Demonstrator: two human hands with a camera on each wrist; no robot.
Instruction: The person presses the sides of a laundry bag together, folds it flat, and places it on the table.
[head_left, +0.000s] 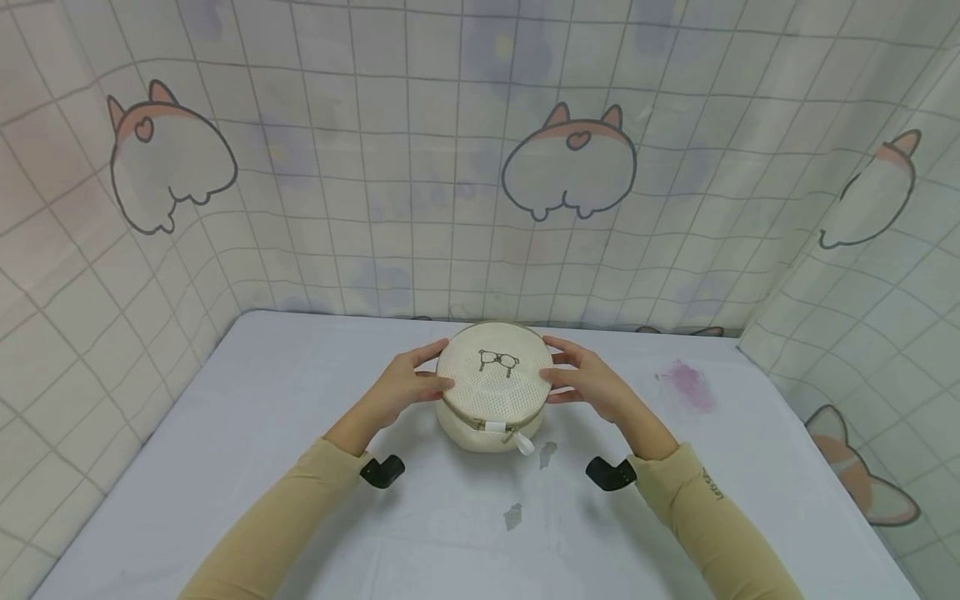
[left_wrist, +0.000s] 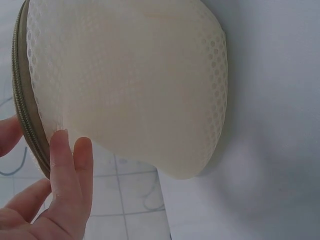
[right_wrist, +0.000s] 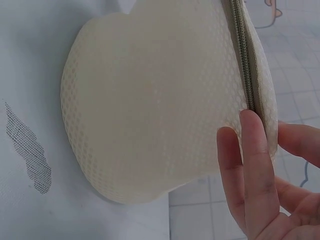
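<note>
A round cream mesh laundry bag (head_left: 491, 396) stands on the white table, its lid printed with a small pair of glasses. A zipper (left_wrist: 24, 95) runs round the lid's edge, and a white pull tab (head_left: 523, 443) hangs at the front. My left hand (head_left: 397, 390) pinches the lid's rim from the left, thumb on top and fingers against the mesh side. On the opposite side my right hand (head_left: 594, 385) grips the rim likewise, its fingertips (right_wrist: 252, 122) right below the zipper. The mesh body (right_wrist: 145, 115) bulges under the rim in both wrist views.
The white table (head_left: 420, 533) has two grey patches (head_left: 513, 517) in front of the bag and a pink stain (head_left: 688, 385) at the right. A checked curtain (head_left: 420, 183) with cartoon animals hangs behind and along both sides.
</note>
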